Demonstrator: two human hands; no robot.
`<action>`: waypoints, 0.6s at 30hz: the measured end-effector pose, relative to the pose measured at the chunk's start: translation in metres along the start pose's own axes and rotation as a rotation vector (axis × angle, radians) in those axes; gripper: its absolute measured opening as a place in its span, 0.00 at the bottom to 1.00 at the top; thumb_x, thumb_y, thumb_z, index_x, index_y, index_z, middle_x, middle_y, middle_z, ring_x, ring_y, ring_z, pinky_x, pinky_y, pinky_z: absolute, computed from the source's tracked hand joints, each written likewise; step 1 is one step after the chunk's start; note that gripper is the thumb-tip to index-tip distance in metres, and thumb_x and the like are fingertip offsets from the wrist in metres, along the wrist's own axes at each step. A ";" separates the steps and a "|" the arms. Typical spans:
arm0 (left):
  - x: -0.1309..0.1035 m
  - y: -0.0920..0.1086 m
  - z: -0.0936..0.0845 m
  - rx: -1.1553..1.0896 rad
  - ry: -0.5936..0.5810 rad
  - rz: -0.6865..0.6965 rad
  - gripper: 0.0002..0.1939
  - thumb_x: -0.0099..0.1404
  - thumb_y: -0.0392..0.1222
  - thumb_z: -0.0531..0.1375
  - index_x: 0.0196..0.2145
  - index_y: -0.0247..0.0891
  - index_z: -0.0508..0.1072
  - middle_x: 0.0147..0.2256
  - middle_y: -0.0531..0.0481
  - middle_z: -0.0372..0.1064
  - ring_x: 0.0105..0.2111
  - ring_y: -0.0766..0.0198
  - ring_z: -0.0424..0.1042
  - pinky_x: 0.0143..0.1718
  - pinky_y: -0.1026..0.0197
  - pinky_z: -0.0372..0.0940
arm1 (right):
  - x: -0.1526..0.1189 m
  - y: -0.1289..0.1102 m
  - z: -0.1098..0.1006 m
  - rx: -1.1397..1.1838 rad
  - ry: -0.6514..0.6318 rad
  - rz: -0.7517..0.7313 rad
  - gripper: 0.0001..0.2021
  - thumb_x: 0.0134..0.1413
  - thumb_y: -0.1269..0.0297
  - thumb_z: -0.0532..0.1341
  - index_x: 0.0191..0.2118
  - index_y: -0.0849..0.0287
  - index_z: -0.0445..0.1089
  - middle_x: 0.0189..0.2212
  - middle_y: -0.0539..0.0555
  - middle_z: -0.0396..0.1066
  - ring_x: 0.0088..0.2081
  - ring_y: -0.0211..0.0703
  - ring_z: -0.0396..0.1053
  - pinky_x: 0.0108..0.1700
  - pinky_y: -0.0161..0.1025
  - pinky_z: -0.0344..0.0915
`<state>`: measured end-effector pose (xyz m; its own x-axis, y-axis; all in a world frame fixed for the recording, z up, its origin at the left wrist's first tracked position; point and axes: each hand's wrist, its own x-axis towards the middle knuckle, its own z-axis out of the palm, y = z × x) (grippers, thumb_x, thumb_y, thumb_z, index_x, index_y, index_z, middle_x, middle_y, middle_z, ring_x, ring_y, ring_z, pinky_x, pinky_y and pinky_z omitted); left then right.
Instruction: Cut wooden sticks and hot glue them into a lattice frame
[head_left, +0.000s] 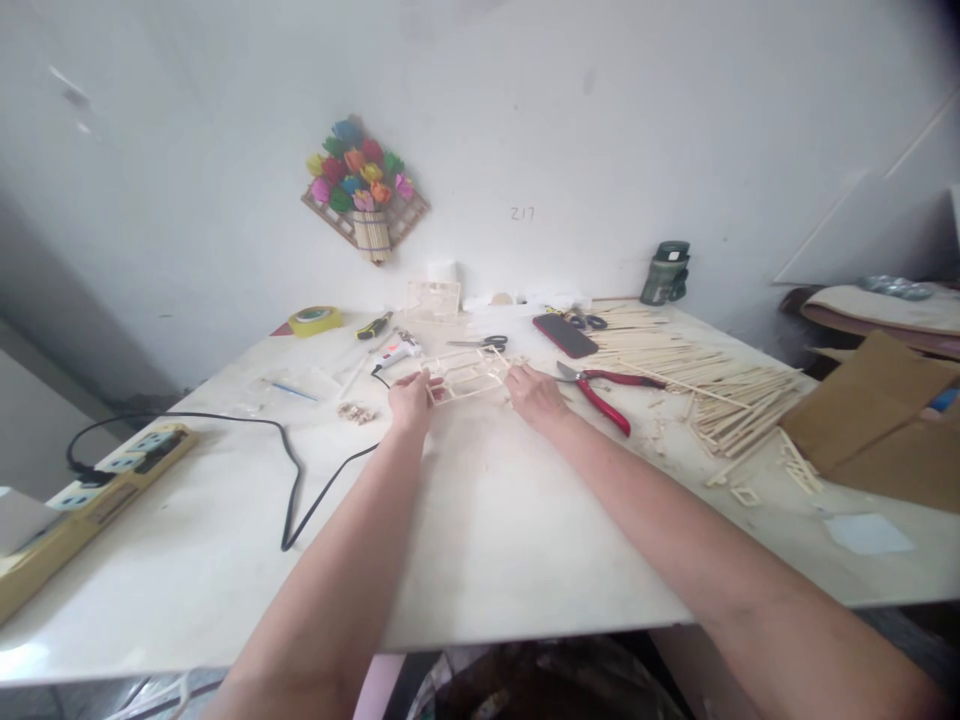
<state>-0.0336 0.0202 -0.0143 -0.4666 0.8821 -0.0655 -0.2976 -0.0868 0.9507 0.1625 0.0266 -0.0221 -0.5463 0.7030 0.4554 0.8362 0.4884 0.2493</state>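
Between both hands, a small frame of thin wooden sticks (469, 377) is held just over the white table. My left hand (411, 397) is closed on its left end, and my right hand (534, 393) pinches its right end. Behind my left hand lies a white glue gun (397, 352) with a black cord. A pair of scissors (487, 343) rests beyond the frame. To the right of my right hand, red-handled pliers (604, 390) lie with their handles apart. A pile of small wooden bits (358, 413) is left of my left hand.
Loose wooden sticks (720, 385) spread over the right side near a cardboard box (877, 420). A phone (565, 336) lies at the back. A power strip (112, 500) sits at left, its black cable (289, 470) looping across the table (480, 560). A green bottle (666, 274) stands by the wall.
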 end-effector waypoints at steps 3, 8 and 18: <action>0.001 0.001 -0.002 -0.024 -0.025 -0.028 0.08 0.51 0.37 0.60 0.27 0.30 0.66 0.21 0.46 0.69 0.14 0.68 0.65 0.19 0.64 0.62 | -0.001 0.002 0.000 -0.003 0.035 -0.012 0.10 0.53 0.77 0.50 0.35 0.64 0.69 0.36 0.59 0.68 0.38 0.44 0.60 0.34 0.38 0.56; -0.001 0.005 -0.002 -0.097 -0.066 -0.094 0.05 0.51 0.33 0.60 0.26 0.31 0.65 0.18 0.48 0.68 0.14 0.65 0.66 0.18 0.62 0.64 | -0.002 0.005 0.004 0.004 0.112 -0.032 0.10 0.53 0.76 0.51 0.33 0.63 0.69 0.35 0.57 0.69 0.36 0.44 0.61 0.32 0.37 0.56; 0.003 0.012 0.000 -0.218 -0.007 -0.138 0.04 0.52 0.31 0.60 0.28 0.30 0.67 0.23 0.46 0.70 0.23 0.65 0.72 0.23 0.66 0.66 | 0.002 0.006 0.006 0.410 0.439 0.338 0.21 0.51 0.71 0.51 0.53 0.63 0.58 0.53 0.61 0.57 0.42 0.43 0.64 0.43 0.38 0.61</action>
<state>-0.0386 0.0216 -0.0031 -0.4035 0.8956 -0.1875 -0.5308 -0.0622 0.8452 0.1664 0.0344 -0.0246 -0.1162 0.6188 0.7769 0.8247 0.4960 -0.2717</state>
